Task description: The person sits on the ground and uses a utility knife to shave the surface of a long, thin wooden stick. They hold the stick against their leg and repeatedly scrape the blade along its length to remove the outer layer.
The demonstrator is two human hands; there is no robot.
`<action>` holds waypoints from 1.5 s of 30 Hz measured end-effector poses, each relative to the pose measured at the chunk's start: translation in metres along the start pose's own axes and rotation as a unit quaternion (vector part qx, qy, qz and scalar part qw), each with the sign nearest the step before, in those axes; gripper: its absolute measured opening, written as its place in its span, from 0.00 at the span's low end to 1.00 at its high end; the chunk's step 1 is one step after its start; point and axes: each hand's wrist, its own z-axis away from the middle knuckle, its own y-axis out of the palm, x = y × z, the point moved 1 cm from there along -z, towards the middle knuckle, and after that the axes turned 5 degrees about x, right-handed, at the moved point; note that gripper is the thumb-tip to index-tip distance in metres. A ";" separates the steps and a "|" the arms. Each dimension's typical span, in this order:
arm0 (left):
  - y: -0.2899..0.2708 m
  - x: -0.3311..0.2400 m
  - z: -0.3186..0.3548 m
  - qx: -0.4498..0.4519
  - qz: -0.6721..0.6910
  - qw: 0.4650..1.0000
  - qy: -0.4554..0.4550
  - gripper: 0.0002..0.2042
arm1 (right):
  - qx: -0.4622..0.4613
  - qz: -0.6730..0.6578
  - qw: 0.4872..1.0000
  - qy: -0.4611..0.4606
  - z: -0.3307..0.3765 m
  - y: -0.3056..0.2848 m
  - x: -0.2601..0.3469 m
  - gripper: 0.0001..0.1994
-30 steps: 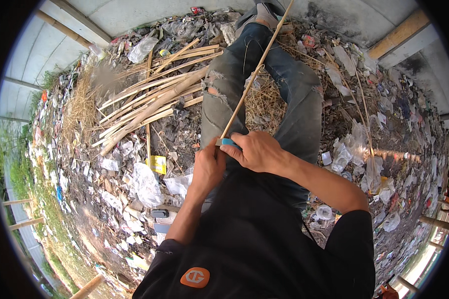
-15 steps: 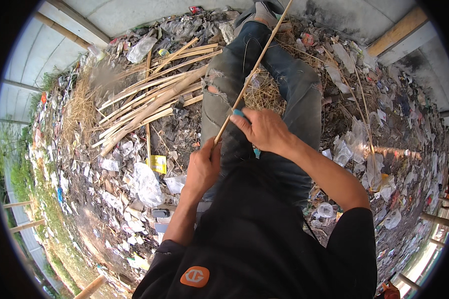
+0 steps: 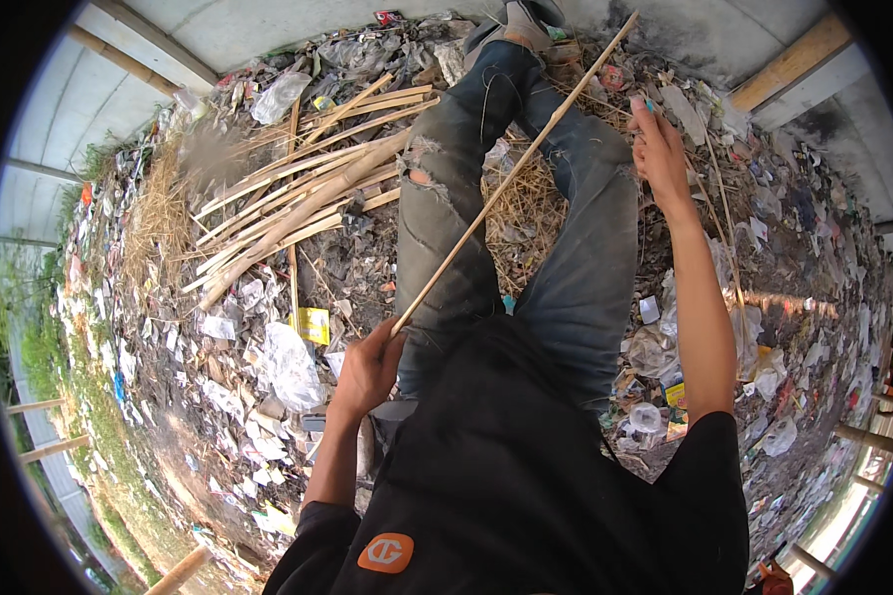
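Observation:
A long thin bamboo stick (image 3: 506,183) slants across my thighs, its far end up by my feet. My left hand (image 3: 369,372) is closed on its near end, beside my left thigh. Off the stick, to the right of my right knee, my right hand (image 3: 662,164) is raised with its fingers curled in. A bit of teal shows at its fingertips; most of what it grips is hidden by the fingers.
Split bamboo strips (image 3: 298,203) lie in a loose pile left of my legs. Dry straw shavings (image 3: 526,223) cover the ground between my knees. Plastic litter (image 3: 290,367) is strewn all around. A pale wall (image 3: 298,30) stands beyond my feet.
My right hand has left the stick and swung far and to the right. My left hand has drawn the stick's near end down and left.

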 end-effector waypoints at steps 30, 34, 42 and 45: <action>0.000 -0.075 -0.050 -0.078 0.042 0.996 0.018 0.17 | 0.051 0.263 0.940 -0.210 0.060 0.076 0.069 0.22; 0.003 -0.074 -0.049 -0.098 0.033 0.993 0.049 0.17 | 0.022 0.311 0.935 -0.170 0.046 0.076 0.069 0.26; 0.005 -0.066 -0.044 -0.082 0.033 0.996 -0.008 0.17 | 0.063 0.306 0.939 -0.144 0.051 0.093 0.056 0.28; 0.005 -0.066 -0.050 -0.100 0.047 0.994 0.026 0.17 | 0.055 0.270 0.950 -0.145 0.038 0.086 0.063 0.29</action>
